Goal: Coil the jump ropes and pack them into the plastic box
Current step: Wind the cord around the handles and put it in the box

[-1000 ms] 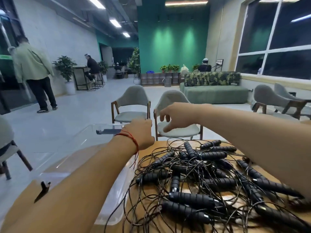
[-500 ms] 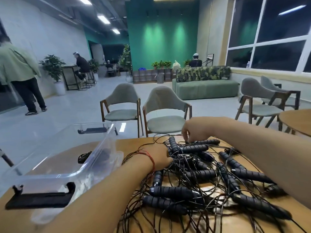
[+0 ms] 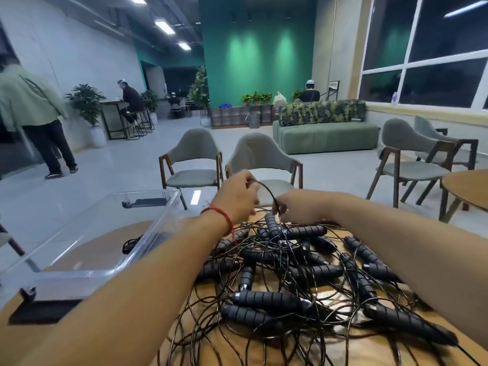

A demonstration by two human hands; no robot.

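Observation:
A tangled heap of black jump ropes [image 3: 303, 276] with ribbed black handles covers the wooden table [image 3: 266, 350]. My left hand [image 3: 237, 198] is raised above the far edge of the heap and pinches a thin black cord [image 3: 266, 191]. That cord arcs over to my right hand [image 3: 293, 207], which grips it just above an upright-tilted handle [image 3: 272, 224]. A clear plastic box [image 3: 111, 233] with black latches stands on the table to the left, with a small dark coiled item [image 3: 132, 243] seen through its wall.
Two grey chairs [image 3: 258, 159] stand just beyond the table's far edge. Another round wooden table [image 3: 467, 188] and more chairs are at the right. A person walks at the far left; others sit in the background near a green sofa.
Both hands have lifted from the heap. The left hand rose and now pinches a cord; the right hand pulled back slightly and holds the same cord above a handle.

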